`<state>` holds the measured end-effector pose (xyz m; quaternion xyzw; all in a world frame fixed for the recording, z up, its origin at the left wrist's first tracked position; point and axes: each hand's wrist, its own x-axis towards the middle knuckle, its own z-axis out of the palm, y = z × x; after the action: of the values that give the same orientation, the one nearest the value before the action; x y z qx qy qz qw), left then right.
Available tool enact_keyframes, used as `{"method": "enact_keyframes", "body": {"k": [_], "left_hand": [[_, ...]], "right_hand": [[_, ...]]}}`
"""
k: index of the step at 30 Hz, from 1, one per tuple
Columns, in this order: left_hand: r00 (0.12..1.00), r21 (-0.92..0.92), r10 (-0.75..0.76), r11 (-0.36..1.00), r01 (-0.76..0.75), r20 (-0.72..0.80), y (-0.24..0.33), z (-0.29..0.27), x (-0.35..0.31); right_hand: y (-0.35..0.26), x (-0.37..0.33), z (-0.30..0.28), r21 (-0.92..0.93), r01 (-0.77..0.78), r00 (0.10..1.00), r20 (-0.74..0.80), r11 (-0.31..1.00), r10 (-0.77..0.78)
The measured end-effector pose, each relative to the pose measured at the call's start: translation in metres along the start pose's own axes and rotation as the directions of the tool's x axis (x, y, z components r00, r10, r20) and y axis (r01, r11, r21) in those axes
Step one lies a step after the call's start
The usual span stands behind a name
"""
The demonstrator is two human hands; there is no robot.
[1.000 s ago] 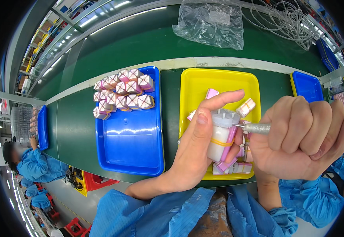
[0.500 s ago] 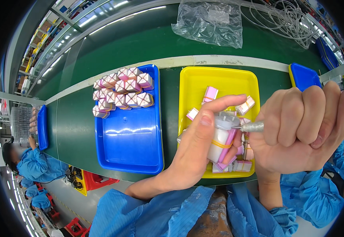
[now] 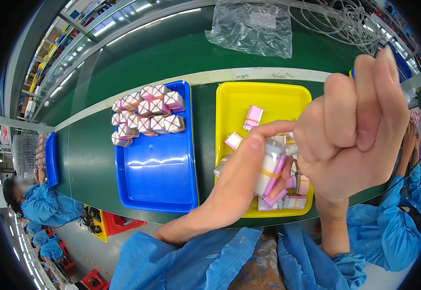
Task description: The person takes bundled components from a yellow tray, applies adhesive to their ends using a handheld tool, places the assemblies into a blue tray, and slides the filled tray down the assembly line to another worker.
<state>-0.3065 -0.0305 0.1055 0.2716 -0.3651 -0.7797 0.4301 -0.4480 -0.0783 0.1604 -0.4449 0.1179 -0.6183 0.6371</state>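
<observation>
My left hand (image 3: 232, 186) is closed around a small white-and-pink block (image 3: 270, 175) with a yellow rubber band round it and a translucent plastic piece at its upper end. The block is held above the yellow tray (image 3: 234, 104). My right hand (image 3: 353, 128) is curled round a thin tool with a silvery, wrapped grip (image 3: 292, 149), which meets the upper end of the block. Most of that tool is hidden by my fingers, so its exact kind does not show. Several similar banded blocks (image 3: 253, 117) lie loosely in the yellow tray beneath my hands.
Left of the yellow tray, a blue tray (image 3: 159, 181) holds several rows of banded blocks (image 3: 145, 108) at its far end. A clear plastic bag (image 3: 251, 31) and coiled grey cable (image 3: 338, 26) lie behind on the green table. Co-workers in blue sit on both sides.
My right hand has risen and turned, and the tool's thin metal tip no longer shows. The left hand keeps its hold on the block, almost unmoved.
</observation>
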Motion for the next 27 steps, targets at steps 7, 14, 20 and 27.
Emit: {"method": "enact_keyframes", "body": {"k": [7, 14, 20, 27], "left_hand": [[0.945, 0.376, 0.325, 0.879, -0.292, -0.025, -0.008, -0.019, 0.007], [0.847, 0.498, 0.531, 0.740, -0.452, -0.019, 0.003, -0.022, 0.013], [0.668, 0.816, 0.520, -0.104, -0.569, 0.532, 0.044, -0.039, -0.003], [0.691, 0.863, 0.529, -0.195, -0.467, 0.493, 0.062, -0.035, -0.005]], "right_hand": [[0.001, -0.026, -0.038, -0.314, 0.186, 0.981, 0.002, 0.931, -0.195], [0.030, -0.024, -0.033, -0.583, -0.262, 0.894, 0.152, 0.769, 0.420], [0.038, -0.025, -0.033, -0.328, -0.321, 0.930, 0.068, 0.888, 0.361], [0.042, -0.022, -0.031, -0.513, -0.182, 0.950, 0.127, 0.839, 0.284]]}}
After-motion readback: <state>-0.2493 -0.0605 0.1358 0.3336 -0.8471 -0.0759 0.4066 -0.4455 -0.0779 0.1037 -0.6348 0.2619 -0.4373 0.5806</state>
